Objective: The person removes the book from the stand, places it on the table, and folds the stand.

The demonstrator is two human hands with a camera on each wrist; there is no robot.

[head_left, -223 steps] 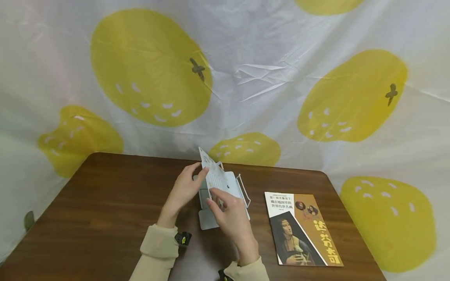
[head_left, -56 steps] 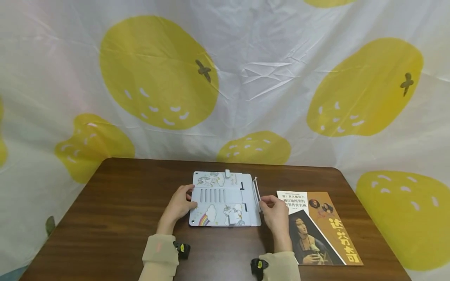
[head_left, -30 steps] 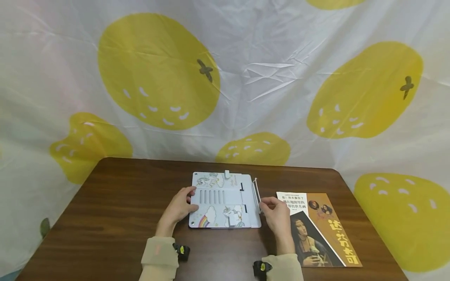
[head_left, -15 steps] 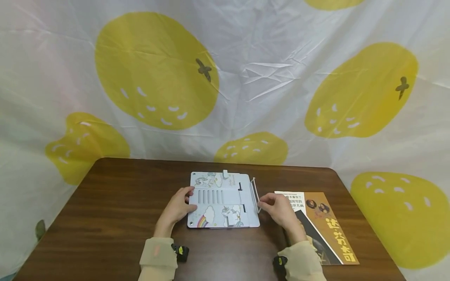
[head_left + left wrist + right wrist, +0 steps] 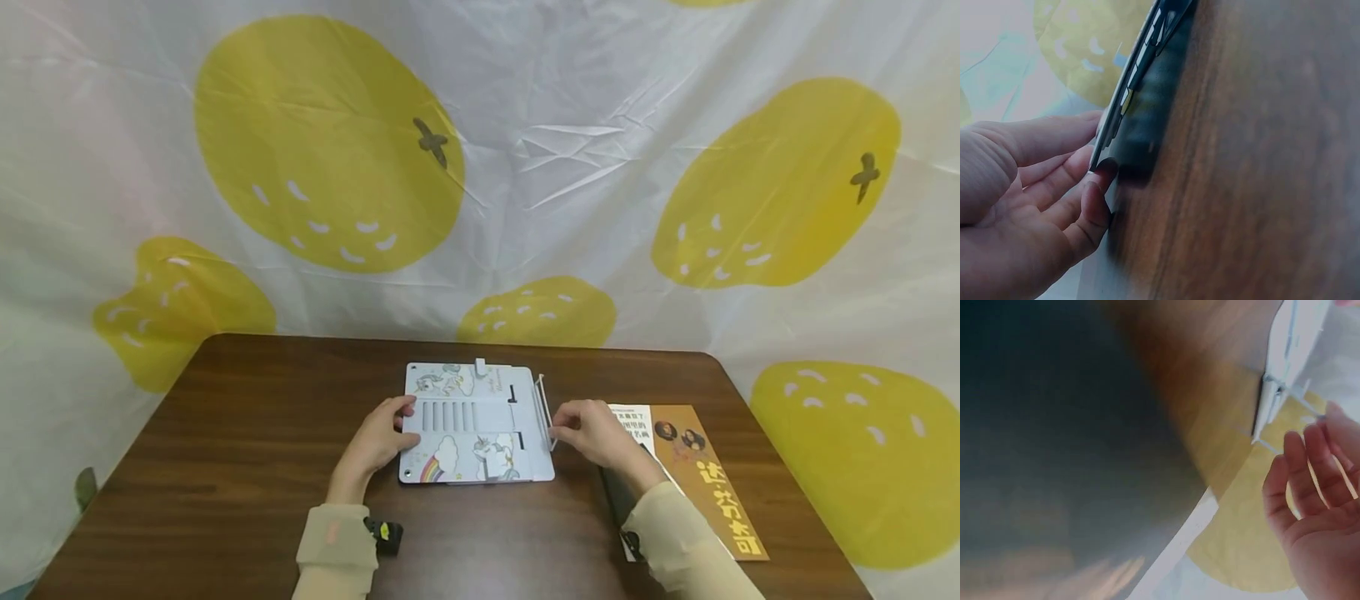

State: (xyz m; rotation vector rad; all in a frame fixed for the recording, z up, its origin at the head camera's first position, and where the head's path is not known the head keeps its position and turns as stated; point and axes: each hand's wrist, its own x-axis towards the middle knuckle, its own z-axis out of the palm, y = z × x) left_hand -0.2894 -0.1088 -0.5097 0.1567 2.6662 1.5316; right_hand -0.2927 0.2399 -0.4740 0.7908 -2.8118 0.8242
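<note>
A white book stand [image 5: 491,417] printed with unicorns, clouds and a rainbow lies with its panel flat at the table's middle. On its right side is a white wire bracket [image 5: 542,400], standing out from the edge. My left hand [image 5: 375,442] holds the stand's left edge; in the left wrist view, the thumb is on one face of the panel [image 5: 1124,87] and curled fingers [image 5: 1094,206] reach under it. At the bracket, my right hand [image 5: 596,433] pinches the wire between thumb and forefinger, while its other fingers [image 5: 1297,469] stay loosely bent in the right wrist view.
A picture book [image 5: 705,492] with an orange and white cover lies at the right, partly hidden under my right forearm. Behind the brown wooden table [image 5: 247,433] hangs a white curtain [image 5: 525,208] with yellow fruit prints.
The stand's panel, tilted up in the oldest frame, now lies flat. My right hand went to the wire bracket; lately its wrist and forearm have swung right over the book. The left hand stays put.
</note>
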